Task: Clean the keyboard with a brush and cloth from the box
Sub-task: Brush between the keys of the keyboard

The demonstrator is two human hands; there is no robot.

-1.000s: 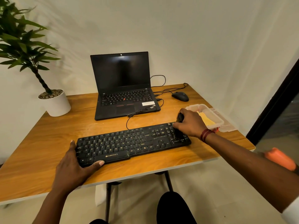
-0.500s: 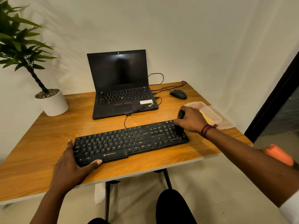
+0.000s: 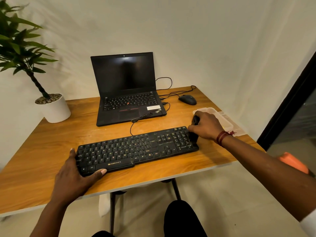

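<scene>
I saw the black keyboard (image 3: 136, 149) lying across the front of the wooden table (image 3: 51, 142). The left hand (image 3: 77, 175) braced its left corner, fingers straight along the end and thumb flat against the front edge, clasping nothing. The right hand (image 3: 205, 127) was curled tight round a black brush (image 3: 194, 134), bristles down on the number pad. Just behind that hand, partly hidden by it, sat the clear box (image 3: 220, 117). Further back stood an open laptop (image 3: 126, 89), a mouse (image 3: 187, 99) to its right and a white plant pot (image 3: 53, 108) far left
</scene>
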